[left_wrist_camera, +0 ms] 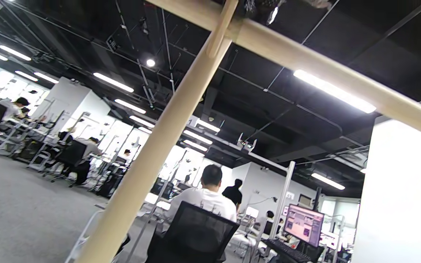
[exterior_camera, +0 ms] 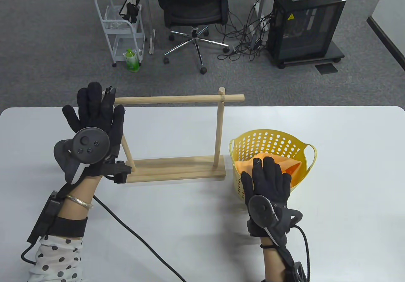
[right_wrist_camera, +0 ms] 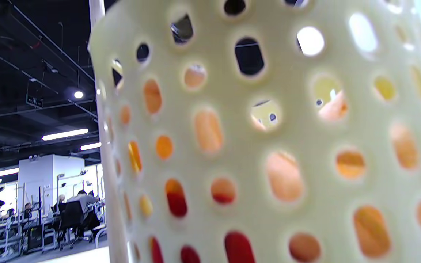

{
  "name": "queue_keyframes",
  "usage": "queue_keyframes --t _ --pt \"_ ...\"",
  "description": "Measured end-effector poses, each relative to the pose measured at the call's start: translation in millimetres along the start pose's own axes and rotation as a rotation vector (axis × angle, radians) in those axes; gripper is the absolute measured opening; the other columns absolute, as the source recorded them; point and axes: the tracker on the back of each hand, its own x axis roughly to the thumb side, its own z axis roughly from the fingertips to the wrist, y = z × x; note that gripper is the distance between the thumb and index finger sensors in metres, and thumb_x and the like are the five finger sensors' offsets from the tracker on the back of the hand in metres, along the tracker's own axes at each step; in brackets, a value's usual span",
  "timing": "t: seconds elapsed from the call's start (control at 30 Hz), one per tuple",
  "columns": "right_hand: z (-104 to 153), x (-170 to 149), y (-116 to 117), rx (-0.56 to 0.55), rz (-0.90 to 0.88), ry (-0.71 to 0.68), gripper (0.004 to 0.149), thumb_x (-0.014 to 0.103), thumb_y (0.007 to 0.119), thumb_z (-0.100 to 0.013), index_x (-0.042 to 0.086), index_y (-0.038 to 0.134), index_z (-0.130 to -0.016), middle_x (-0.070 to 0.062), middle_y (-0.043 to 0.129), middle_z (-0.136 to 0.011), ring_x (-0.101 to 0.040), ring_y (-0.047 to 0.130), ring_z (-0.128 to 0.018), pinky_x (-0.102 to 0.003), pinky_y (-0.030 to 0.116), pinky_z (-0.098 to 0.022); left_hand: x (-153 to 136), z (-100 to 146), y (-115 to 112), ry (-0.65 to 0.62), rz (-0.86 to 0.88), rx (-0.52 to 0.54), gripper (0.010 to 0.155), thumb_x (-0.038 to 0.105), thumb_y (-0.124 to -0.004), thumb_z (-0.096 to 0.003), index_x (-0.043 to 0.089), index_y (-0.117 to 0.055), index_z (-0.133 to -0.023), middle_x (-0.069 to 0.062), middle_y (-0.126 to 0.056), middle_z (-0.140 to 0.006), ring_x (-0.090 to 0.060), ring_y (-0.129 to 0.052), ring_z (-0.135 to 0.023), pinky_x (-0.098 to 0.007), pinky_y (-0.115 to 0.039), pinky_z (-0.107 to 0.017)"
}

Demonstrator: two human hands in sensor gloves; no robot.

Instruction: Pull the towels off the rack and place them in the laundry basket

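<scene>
The wooden rack [exterior_camera: 177,133] stands mid-table with its top bar [exterior_camera: 177,99] bare; no towel hangs on it. My left hand [exterior_camera: 91,108] is raised at the bar's left end, fingers spread and straight, holding nothing. The yellow laundry basket [exterior_camera: 272,139] sits to the right of the rack with an orange towel [exterior_camera: 284,165] inside. My right hand [exterior_camera: 267,174] reaches over the basket's near rim, and its relaxed fingers lie on the towel. The left wrist view looks up at the rack's post [left_wrist_camera: 152,146]. The right wrist view is filled by the basket wall [right_wrist_camera: 287,128], orange showing through its holes.
A black cable [exterior_camera: 136,234] runs across the table's near left part. Beyond the table's far edge, on the floor, stand an office chair [exterior_camera: 194,10], a white cart [exterior_camera: 121,26], a green bottle [exterior_camera: 132,60] and a black computer case [exterior_camera: 305,26].
</scene>
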Motion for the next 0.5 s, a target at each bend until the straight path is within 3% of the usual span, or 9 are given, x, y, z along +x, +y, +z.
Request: queue_keyframes --t 0.27,0.5 --pt "6.3 16.0 -18.9 -0.048 -0.06 -0.035 0.067 0.061 0.045 -0.061 0.024 0.059 -0.116 -0.008 0.042 -0.124 -0.035 0.045 -0.112 -0.054 0.031 -0.084 7.6 29.0 9.1 -0.122 -0.054 0.014 0.064 0.053 -0.042 -0.0743 0.027 -0.024 -0.13 -0.002 -0.012 -0.137 -0.03 -0.008 -0.125 -0.058 0.002 -0.085" --pt "19.7 46.4 -36.8 -0.084 -0.116 -0.145 0.065 0.056 0.044 -0.063 0.024 0.053 -0.119 -0.008 0.035 -0.126 -0.034 0.039 -0.114 -0.052 0.028 -0.085 14.9 67.7 9.4 -0.209 -0.06 -0.001 0.066 0.053 -0.041 -0.0741 0.026 -0.022 -0.13 -0.003 -0.011 -0.137 -0.03 -0.007 -0.125 -0.058 -0.002 -0.086"
